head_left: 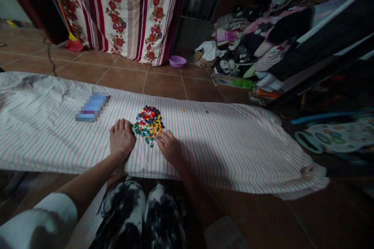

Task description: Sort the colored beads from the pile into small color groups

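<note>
The left hand (122, 138) lies flat and palm down on the striped cloth (233, 151), fingers stretched forward and close together, holding nothing. Its fingertips end just beside the left edge of the pile of small coloured pieces (148, 121), nearly touching it. The right hand (168, 144) rests on the cloth at the pile's lower right corner, fingers curled inward and pinched narrow at the nearest pieces; whether a piece is actually held between the fingertips is too small to tell.

Far left on the cloth, well apart from the hands, lies a flat blue thing (92, 107) that is blurred out. The cloth, white with thin pink and green stripes, is spread across the brown tiled floor (163, 81) from the left edge of the view to well past the middle. The pile sits near its centre, a loose heap of red, yellow, green, blue and white bits, between the two hands. A few stray pieces (194, 110) lie on the cloth to the right of the pile, apart from it.

Behind, a flowered and striped curtain (125, 11) hangs to the floor, with a purple bowl (177, 61) on the tiles just to its right. Further right a heap of clothes (257, 42) is piled against dark furniture. In the foreground the person's knees in black-and-white patterned trousers (143, 214) show below the cloth's near edge.
</note>
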Demonstrator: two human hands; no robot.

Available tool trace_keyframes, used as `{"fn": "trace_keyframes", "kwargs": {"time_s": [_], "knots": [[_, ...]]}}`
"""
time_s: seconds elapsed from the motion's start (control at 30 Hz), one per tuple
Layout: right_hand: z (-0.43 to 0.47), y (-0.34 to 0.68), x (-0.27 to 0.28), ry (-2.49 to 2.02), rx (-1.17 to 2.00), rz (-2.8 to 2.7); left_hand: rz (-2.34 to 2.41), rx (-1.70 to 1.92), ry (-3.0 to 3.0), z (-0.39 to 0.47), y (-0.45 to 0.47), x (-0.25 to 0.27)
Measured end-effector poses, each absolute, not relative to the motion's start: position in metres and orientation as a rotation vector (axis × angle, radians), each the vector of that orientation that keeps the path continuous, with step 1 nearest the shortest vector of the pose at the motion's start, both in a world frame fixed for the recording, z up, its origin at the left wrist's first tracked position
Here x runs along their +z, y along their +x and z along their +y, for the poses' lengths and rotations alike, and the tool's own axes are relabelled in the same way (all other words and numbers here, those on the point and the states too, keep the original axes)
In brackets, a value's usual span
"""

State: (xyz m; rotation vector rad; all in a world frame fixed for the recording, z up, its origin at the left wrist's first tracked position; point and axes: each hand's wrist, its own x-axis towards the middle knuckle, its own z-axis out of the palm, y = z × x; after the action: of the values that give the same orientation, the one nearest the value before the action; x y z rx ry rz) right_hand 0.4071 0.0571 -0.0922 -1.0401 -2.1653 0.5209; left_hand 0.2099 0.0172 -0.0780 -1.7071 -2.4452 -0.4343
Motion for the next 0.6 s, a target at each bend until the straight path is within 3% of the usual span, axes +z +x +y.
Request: {"fn": "trace_keyframes", "kwargs": {"time_s": [0.6], "knots": [[0.0555, 0.4068, -0.0967, -1.020, 0.441, -2.247, -2.430, -0.500, -1.721, 0.0159, 0.2094, -0.0786]]}}
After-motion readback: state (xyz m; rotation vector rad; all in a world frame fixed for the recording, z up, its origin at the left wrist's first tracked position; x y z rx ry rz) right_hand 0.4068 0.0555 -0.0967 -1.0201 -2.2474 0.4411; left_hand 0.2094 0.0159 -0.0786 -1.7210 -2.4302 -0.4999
